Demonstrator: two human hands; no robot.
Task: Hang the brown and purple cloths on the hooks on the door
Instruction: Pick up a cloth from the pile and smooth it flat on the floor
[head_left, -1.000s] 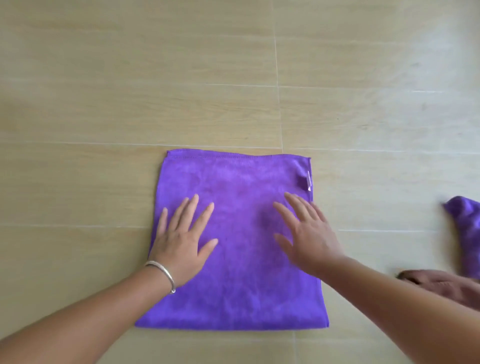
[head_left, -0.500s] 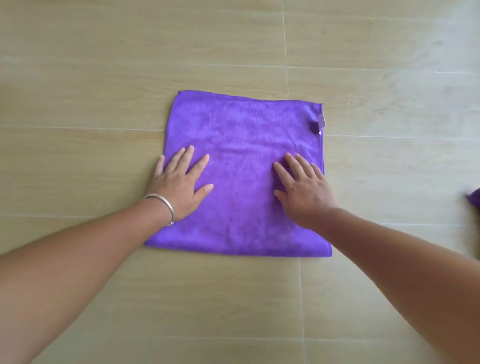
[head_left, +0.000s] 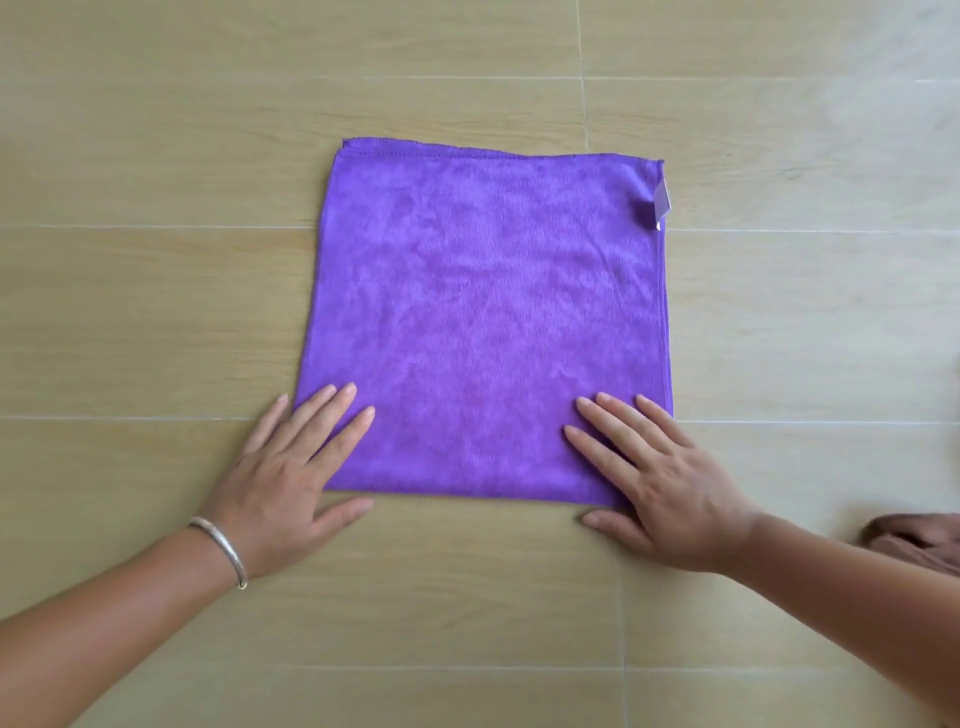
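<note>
A purple cloth (head_left: 488, 322) lies spread flat and square on the tiled floor, with a small label tab (head_left: 661, 203) at its far right corner. My left hand (head_left: 291, 467) rests palm down on the cloth's near left corner, fingers spread, thumb on the floor. My right hand (head_left: 660, 478) lies flat on the near right corner in the same way. Neither hand grips the fabric. A crumpled brown cloth (head_left: 909, 540) shows at the right edge, partly behind my right forearm. No door or hooks are in view.
The floor (head_left: 156, 156) is of beige wood-look tiles with pale grout lines. A silver bangle (head_left: 221, 551) sits on my left wrist.
Both hands have slid back along the purple cloth from its middle to its near corners. The view has shifted, and the brown cloth is back in sight at the right edge.
</note>
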